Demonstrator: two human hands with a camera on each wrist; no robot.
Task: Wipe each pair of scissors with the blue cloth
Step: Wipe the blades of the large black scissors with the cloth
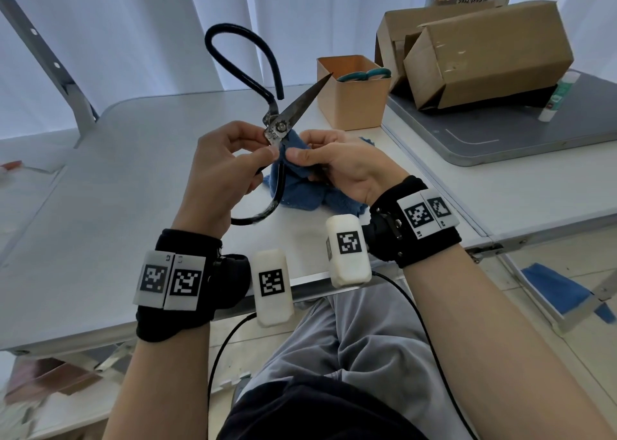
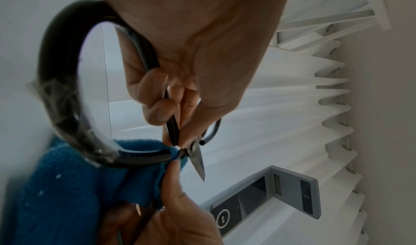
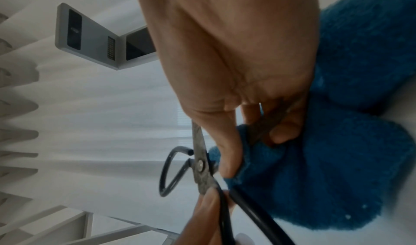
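Black scissors (image 1: 277,129) up between both hands, blade pointing away to the right.
Head: left hand (image 1: 220,175) pinching handle just below pivot; right hand (image 1: 337,165) pinching blue cloth (image 1: 300,185) against pivot.
Left wrist: cloth (image 2: 74,183) beneath handle loop.
Right wrist: thumb pressing cloth (image 3: 315,168) beside pivot.

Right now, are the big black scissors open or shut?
Open. On the black scissors one blade points up toward the orange box, while the other is inside the blue cloth.

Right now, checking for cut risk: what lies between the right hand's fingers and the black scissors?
Folded blue cloth, pinched by the right hand, lies against the black scissors; seen in the head view.
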